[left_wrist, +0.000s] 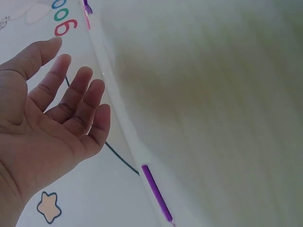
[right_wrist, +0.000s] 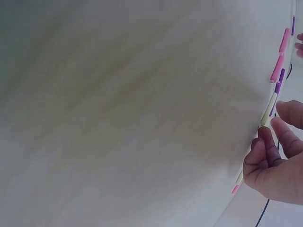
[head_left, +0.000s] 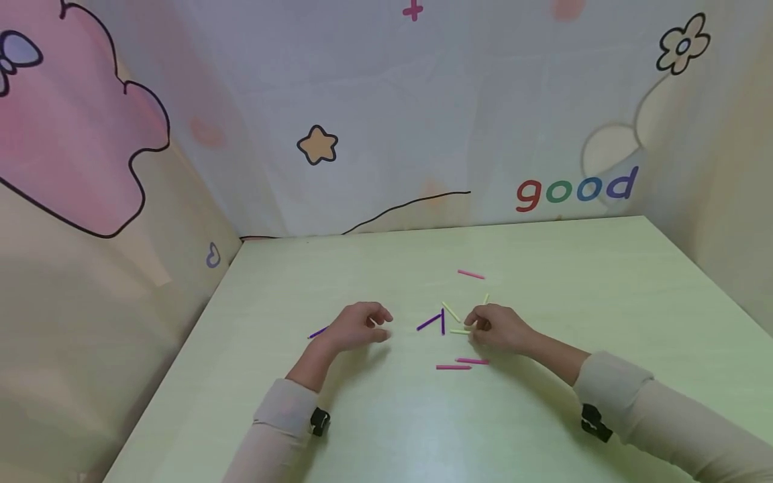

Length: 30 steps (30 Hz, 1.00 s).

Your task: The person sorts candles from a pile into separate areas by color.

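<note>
Starting on your left: there's a lone purple stick (head_left: 318, 332) partly tucked behind your left hand (head_left: 359, 327). That hand's empty, fingers loosely bent and apart. I'd park it there or use a light fingertip to steady things, just watch the wrist doesn't nudge that stick.

Next along, the slanted purple stick (head_left: 429, 322) leans in toward the upright purple stick (head_left: 443, 321), tops close together; can't tell if they touch. The diagonal yellow stick (head_left: 451, 312) slopes down to the right from there. Thin stuff like this probably rolls easily, so imo come in from above, no sweeping.

Closer to you, the front pink stick (head_left: 453, 367) and its pink neighbour (head_left: 472, 361) lie just beside each other, so mind your right palm. The flat yellow stick (head_left: 459, 331) runs to your right hand's (head_left: 501, 329) fingertips. Those fingers are curled in, but I can't tell whether they're pinching it. If you're adjusting it, small pushes near the end should do.
</note>
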{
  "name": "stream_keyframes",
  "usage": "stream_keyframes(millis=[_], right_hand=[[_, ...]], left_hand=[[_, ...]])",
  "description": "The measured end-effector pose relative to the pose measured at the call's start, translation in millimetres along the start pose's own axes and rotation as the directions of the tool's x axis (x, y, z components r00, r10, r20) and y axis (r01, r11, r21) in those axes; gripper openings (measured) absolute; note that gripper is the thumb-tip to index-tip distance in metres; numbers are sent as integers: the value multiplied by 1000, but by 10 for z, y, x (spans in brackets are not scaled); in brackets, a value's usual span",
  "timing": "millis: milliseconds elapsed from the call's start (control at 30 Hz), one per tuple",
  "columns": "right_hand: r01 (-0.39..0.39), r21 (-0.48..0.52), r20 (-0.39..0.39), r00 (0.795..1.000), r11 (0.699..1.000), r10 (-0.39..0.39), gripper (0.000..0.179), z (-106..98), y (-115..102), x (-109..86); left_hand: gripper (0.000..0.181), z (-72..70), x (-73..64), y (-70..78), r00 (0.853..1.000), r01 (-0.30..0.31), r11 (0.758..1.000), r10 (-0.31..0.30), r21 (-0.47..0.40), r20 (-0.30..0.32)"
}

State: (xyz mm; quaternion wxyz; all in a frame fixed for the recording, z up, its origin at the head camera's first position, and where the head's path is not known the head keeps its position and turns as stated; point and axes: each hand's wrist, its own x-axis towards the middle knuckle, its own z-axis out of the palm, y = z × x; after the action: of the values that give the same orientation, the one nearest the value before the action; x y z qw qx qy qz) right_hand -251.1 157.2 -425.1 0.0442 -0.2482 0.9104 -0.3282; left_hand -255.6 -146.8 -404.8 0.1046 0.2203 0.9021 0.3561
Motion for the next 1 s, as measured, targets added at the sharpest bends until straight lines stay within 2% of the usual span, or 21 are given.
stream_keyframes(millis=[600, 867, 1000], right_hand=[[-16, 87, -58, 998, 996, 21, 21, 4, 28, -142], [-53, 102, -46, 997, 993, 58, 22, 40, 38, -113], [-45, 87, -51, 997, 995, 49, 20, 45, 40, -97]], left_hand=[[23, 230, 286, 173, 998, 9, 1000, -7, -27, 67], [23, 306, 403, 238, 997, 8, 1000, -7, -15, 78], [22, 340, 465, 263, 996, 14, 1000, -15, 12, 88]])
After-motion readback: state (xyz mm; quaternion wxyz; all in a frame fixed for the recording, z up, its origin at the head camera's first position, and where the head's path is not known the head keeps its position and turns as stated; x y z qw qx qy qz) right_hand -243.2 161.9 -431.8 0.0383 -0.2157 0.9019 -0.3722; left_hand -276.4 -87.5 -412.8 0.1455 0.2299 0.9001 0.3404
